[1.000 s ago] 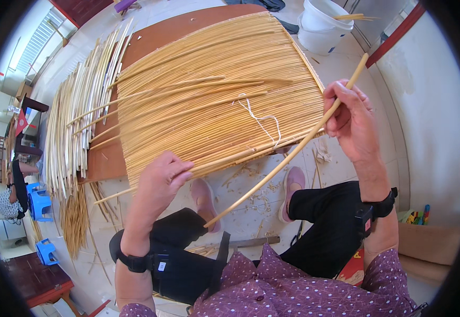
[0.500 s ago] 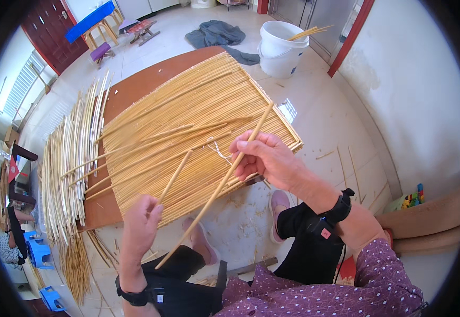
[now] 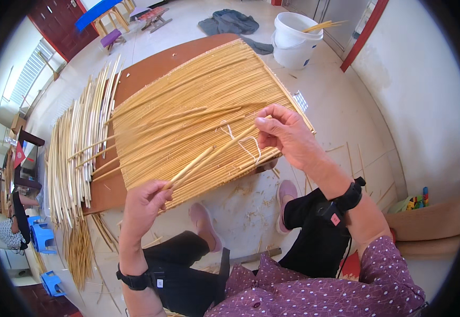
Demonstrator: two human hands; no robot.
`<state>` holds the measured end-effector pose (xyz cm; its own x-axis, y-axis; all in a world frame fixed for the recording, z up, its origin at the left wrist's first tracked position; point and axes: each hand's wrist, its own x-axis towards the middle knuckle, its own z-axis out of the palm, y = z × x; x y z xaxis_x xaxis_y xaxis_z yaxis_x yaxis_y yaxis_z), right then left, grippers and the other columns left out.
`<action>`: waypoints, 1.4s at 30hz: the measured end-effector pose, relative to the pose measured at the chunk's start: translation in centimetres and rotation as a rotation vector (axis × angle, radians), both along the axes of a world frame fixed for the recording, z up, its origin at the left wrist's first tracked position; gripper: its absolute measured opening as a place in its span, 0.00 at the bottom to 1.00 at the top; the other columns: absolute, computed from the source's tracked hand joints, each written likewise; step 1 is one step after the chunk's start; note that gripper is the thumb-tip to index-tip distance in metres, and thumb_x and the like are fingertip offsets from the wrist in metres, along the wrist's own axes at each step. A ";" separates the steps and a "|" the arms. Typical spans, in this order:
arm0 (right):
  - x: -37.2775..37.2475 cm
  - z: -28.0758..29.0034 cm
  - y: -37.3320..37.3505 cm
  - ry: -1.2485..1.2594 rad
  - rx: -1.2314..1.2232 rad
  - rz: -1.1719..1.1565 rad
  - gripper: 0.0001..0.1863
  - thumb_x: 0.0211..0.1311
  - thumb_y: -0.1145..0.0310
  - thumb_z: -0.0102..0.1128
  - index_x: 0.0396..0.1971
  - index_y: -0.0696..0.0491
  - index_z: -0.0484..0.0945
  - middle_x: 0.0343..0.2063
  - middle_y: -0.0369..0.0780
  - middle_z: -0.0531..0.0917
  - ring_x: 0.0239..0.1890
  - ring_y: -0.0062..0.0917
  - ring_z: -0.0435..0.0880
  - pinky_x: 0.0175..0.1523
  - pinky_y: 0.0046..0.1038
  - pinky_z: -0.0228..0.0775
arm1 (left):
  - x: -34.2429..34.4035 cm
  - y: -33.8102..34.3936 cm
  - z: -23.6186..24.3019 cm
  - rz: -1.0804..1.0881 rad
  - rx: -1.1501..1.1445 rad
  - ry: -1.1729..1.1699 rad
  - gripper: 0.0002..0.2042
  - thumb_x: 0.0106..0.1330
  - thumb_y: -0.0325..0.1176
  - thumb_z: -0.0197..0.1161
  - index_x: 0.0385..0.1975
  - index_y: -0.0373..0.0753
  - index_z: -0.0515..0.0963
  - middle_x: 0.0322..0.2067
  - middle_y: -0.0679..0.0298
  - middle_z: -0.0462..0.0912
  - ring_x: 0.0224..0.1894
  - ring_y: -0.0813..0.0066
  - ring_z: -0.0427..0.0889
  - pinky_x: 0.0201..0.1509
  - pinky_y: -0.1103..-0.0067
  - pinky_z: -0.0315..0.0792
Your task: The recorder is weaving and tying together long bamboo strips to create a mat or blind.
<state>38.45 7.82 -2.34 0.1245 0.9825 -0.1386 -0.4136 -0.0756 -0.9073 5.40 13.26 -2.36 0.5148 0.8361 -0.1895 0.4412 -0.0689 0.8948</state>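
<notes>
Low brown table [image 3: 135,79] carries a broad mat of bound canes [image 3: 198,100] – largely assembled, loose white string [image 3: 243,142] at its near edge – where left hand [image 3: 143,206] and right hand [image 3: 285,132] pinch one further cane [image 3: 214,153], unused stalks [image 3: 77,142] beside.

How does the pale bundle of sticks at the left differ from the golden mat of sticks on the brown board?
The pale sticks are whitish and lie loose, fanned out beside the brown board. The golden mat is yellower, with its sticks packed side by side into a flat sheet on the board; white string shows near its front edge. Only the mat is being worked: the left hand and right hand hold sticks over it. Both are long, thin sticks.
</notes>
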 end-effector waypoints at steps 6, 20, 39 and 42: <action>0.1 -0.3 -0.6 -0.165 -0.083 0.004 0.08 0.62 0.67 0.63 0.31 0.55 0.76 0.20 0.33 0.77 0.21 0.14 0.78 0.28 0.17 0.75 | -0.5 -0.1 -0.2 0.036 -0.005 -0.009 0.08 0.64 0.25 0.60 0.41 0.32 0.81 0.25 0.67 0.82 0.24 0.86 0.76 0.28 0.87 0.71; -0.9 -1.8 -0.6 -0.917 -0.055 0.019 0.10 0.61 0.67 0.62 0.28 0.60 0.78 0.19 0.35 0.77 0.20 0.14 0.75 0.26 0.20 0.68 | -0.1 -0.1 -3.4 -0.133 0.216 0.082 0.05 0.57 0.21 0.66 0.32 0.30 0.82 0.25 0.67 0.76 0.26 0.84 0.75 0.28 0.86 0.67; -0.1 0.1 -1.1 -0.957 -0.065 0.061 0.06 0.63 0.71 0.59 0.33 0.59 0.79 0.21 0.31 0.77 0.22 0.11 0.75 0.26 0.16 0.68 | -0.6 -0.1 -3.6 -0.058 0.142 0.125 0.05 0.57 0.21 0.63 0.32 0.29 0.81 0.26 0.62 0.78 0.29 0.77 0.80 0.32 0.82 0.72; -0.2 0.3 -1.1 -0.946 -0.080 0.059 0.06 0.63 0.71 0.59 0.32 0.59 0.79 0.20 0.31 0.77 0.22 0.11 0.75 0.26 0.16 0.68 | -0.6 -0.1 -3.5 -0.061 0.159 0.134 0.05 0.57 0.21 0.63 0.33 0.29 0.81 0.25 0.62 0.78 0.29 0.77 0.80 0.33 0.82 0.72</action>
